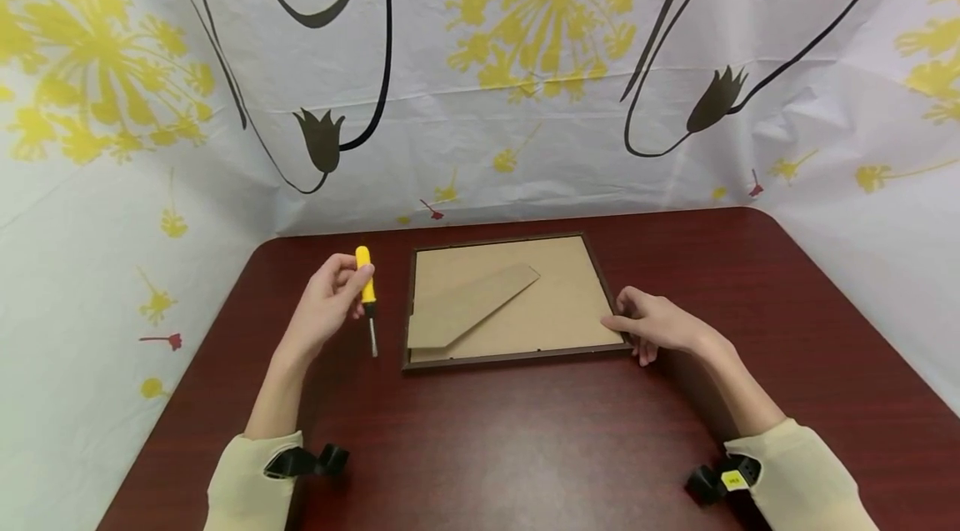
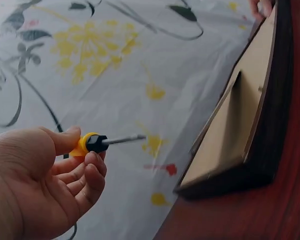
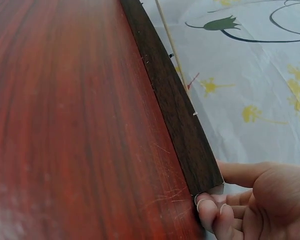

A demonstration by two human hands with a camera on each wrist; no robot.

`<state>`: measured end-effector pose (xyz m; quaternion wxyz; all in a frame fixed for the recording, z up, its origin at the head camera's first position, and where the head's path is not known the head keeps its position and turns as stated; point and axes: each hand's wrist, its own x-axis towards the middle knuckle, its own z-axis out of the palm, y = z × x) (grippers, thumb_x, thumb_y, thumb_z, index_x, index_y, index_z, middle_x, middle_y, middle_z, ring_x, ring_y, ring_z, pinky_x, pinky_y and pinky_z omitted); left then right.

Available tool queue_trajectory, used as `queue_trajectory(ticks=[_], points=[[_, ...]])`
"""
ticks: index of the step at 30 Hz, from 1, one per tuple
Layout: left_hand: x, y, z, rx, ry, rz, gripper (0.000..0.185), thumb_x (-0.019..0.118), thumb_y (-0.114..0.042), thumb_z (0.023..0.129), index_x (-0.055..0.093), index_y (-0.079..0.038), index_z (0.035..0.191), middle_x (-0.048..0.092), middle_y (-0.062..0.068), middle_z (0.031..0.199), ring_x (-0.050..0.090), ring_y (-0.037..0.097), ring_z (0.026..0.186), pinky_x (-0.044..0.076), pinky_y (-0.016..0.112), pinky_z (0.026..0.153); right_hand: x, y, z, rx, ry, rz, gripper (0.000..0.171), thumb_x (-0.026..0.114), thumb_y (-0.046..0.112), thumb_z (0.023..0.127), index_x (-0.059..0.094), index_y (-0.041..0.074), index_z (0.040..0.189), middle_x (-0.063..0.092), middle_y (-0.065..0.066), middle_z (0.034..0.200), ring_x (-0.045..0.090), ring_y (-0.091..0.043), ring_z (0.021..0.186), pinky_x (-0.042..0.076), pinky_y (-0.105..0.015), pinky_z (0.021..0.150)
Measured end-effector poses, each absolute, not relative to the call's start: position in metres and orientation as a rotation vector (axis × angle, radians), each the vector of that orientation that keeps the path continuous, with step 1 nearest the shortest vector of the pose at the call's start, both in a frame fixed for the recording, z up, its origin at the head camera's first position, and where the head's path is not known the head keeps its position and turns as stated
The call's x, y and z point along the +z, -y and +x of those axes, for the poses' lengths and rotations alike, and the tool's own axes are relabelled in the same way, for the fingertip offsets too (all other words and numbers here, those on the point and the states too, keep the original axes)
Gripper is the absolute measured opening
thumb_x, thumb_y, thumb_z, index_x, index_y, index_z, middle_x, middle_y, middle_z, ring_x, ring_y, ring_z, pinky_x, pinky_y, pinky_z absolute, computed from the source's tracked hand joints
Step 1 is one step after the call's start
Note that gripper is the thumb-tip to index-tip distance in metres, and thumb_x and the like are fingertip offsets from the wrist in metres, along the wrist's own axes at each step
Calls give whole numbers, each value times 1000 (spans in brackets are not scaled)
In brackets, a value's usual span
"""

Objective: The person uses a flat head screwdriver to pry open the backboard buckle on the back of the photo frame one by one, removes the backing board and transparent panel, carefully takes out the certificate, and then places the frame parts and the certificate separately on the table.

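Note:
My left hand (image 1: 327,302) holds a screwdriver (image 1: 366,281) by its yellow handle, between thumb and fingers. In the head view its metal shaft points down toward the table, to the left of a picture frame (image 1: 517,357). The dark brown frame lies back side up, showing a tan backing board (image 1: 558,314) and a long stand flap (image 1: 468,306) raised slightly along one edge. My right hand (image 1: 656,323) grips the frame's near right corner. In the right wrist view the thumb is on the upper side and fingertips (image 3: 207,212) curl under the corner.
The frame is on a dark red wood-grain table (image 1: 540,448) with rounded far corners. A white sheet (image 1: 480,147) with yellow flowers and dark stems hangs behind and on both sides. Small dark tabs (image 3: 171,55) stick out along the frame's inner edge.

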<state>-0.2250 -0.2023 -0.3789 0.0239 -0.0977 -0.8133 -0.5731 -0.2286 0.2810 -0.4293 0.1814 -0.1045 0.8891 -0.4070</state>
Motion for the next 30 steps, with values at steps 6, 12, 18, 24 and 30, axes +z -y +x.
queue_trajectory(ticks=[6, 12, 18, 24, 30], points=[[-387, 221, -229, -1579, 2621, -183, 39, 58, -33, 105, 56, 1, 122, 62, 15, 91, 56, 20, 67, 53, 34, 64, -431, -283, -228, -1170, -2488, -285, 43, 67, 37, 99, 43, 3, 109, 61, -14, 70, 64, -31, 50, 55, -41, 49], [-393, 237, -229, -1427, 2756, -99, 41, 58, -35, 104, 59, 2, 123, 61, 15, 89, 57, 22, 67, 54, 37, 65, -433, -283, -229, -1180, -2481, -287, 43, 67, 37, 99, 42, 4, 110, 61, -14, 69, 64, -31, 50, 55, -41, 49], [-402, 247, -231, -1415, 2887, -95, 43, 60, -35, 103, 57, 3, 122, 60, 12, 85, 57, 21, 67, 53, 38, 64, -433, -283, -229, -1178, -2482, -275, 43, 66, 38, 99, 42, 3, 110, 61, -14, 69, 64, -31, 51, 55, -41, 48], [-414, 251, -234, -1507, 2978, -162, 40, 62, -30, 102, 56, 6, 119, 58, 9, 77, 58, 20, 62, 53, 35, 61, -433, -283, -229, -1181, -2479, -272, 43, 66, 38, 99, 42, 3, 109, 60, -13, 70, 64, -31, 51, 55, -40, 48], [-425, 252, -237, -1605, 3037, -265, 31, 64, -23, 101, 56, 6, 106, 58, 8, 70, 58, 19, 59, 53, 30, 58, -433, -283, -229, -1178, -2478, -281, 43, 66, 38, 99, 42, 3, 109, 61, -14, 71, 64, -31, 51, 55, -40, 48]])
